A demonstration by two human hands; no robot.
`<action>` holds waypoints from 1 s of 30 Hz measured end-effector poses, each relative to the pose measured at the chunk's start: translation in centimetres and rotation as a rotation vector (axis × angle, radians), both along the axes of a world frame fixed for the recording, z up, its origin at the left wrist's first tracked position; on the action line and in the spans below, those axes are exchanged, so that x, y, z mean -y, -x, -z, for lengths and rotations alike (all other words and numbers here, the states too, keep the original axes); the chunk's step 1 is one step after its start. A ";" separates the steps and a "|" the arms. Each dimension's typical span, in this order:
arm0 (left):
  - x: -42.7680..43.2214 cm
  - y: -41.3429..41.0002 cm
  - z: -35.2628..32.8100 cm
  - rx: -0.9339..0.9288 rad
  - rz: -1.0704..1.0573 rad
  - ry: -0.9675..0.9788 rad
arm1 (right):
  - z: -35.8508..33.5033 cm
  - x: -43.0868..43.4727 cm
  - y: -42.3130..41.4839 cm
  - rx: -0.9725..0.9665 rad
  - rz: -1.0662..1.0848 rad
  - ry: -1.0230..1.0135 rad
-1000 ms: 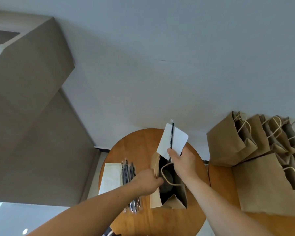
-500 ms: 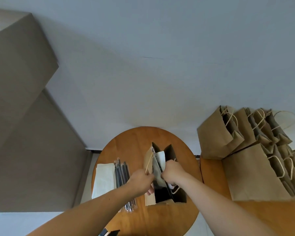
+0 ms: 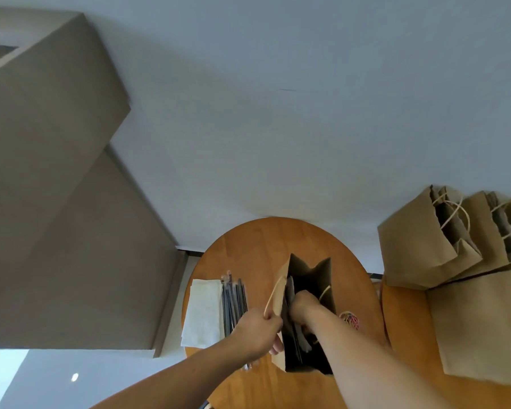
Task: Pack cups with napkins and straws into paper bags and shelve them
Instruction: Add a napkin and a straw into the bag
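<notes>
Deeper into the paper bag (image 3: 307, 270) now, the right hand (image 3: 303, 302) hides whether it grips anything, while the left hand (image 3: 257, 335) clamps the handle (image 3: 273, 296).

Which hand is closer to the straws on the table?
Left. The left hand grips the bag beside the straws; the right hand is down inside it, farther away.

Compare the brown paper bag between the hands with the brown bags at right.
The brown paper bag between the hands stands alone on the round wooden table; the brown paper bags at the right stand crowded together. The left hand grips the first bag's handle, the right hand reaches inside; nobody touches the right bags. Both have pale cord handles.
</notes>
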State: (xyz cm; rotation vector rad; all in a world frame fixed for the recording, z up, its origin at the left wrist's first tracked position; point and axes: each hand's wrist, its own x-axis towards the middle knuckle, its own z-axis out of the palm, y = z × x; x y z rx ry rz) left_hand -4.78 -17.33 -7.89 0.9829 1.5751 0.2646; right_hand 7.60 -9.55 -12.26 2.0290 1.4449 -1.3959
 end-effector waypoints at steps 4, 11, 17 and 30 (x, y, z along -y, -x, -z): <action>-0.4 0.6 -0.1 0.007 -0.016 0.011 | 2.1 0.0 0.4 -0.220 0.430 0.222; -0.3 1.2 0.3 0.012 -0.002 0.011 | 3.8 0.0 -1.2 -0.182 0.352 0.051; -0.4 1.5 0.0 0.015 0.012 0.001 | 1.4 0.0 -0.3 -0.357 0.376 0.106; 0.2 1.1 -0.3 -0.017 -0.012 -0.017 | 4.8 -0.2 -2.4 -0.079 0.116 -0.024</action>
